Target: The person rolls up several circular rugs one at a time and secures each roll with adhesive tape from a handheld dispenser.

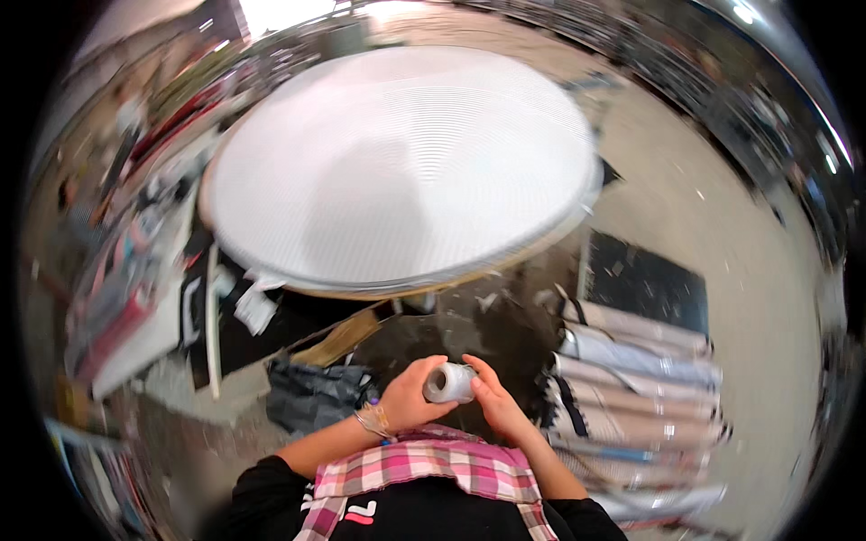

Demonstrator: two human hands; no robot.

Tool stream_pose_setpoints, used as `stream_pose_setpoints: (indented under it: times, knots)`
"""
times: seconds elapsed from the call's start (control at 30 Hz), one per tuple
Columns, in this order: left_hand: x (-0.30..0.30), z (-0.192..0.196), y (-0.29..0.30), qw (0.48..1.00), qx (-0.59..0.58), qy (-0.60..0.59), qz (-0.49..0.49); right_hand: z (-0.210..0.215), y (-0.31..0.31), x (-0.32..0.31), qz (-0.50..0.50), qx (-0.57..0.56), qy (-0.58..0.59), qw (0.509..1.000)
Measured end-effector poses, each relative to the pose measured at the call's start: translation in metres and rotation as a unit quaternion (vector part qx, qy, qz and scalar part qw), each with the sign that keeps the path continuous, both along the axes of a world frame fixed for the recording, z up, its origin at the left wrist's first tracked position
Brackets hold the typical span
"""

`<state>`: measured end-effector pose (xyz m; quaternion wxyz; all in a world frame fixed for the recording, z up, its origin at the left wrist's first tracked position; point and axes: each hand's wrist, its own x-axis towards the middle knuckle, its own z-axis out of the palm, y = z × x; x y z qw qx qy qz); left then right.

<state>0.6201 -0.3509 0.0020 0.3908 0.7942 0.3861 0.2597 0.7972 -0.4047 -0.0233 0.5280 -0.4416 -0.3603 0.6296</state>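
Close in front of my body, a small roll of whitish, clear-looking film or tape (449,383) is held between both hands, its hollow core facing toward the left. My left hand (415,394) is closed around the roll's left side, with a bracelet on the wrist. My right hand (492,392) grips the right side, thumb and fingers against it. Beyond the hands lies a large round white stack with fine ringed lines (505,135), raised above the floor, and a shadow falls across its surface.
Several wrapped rolls (640,379) lie side by side at the right, below a black panel (645,284). A crumpled dark plastic bag (316,394) and a cardboard piece (347,336) are at the left. A person (81,212) is blurred at far left.
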Motion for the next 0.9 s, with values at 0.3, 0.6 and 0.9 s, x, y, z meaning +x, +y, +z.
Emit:
stream_pose_setpoints:
  times: [0.3, 0.6, 0.9]
  knots:
    - [-0.293, -0.051, 0.056, 0.869, 0.085, 0.138, 0.468, 0.063, 0.185, -0.082, -0.070, 0.304, -0.644, 0.699]
    - [-0.359, -0.095, 0.147, 0.855, -0.038, 0.173, 0.488, 0.004, 0.240, 0.057, -0.259, -0.110, -0.760, 0.585]
    - [-0.368, -0.059, 0.149, 0.837, 0.070, 0.132, 0.526, 0.033, 0.239, 0.097, -0.457, -0.021, -0.228, 0.860]
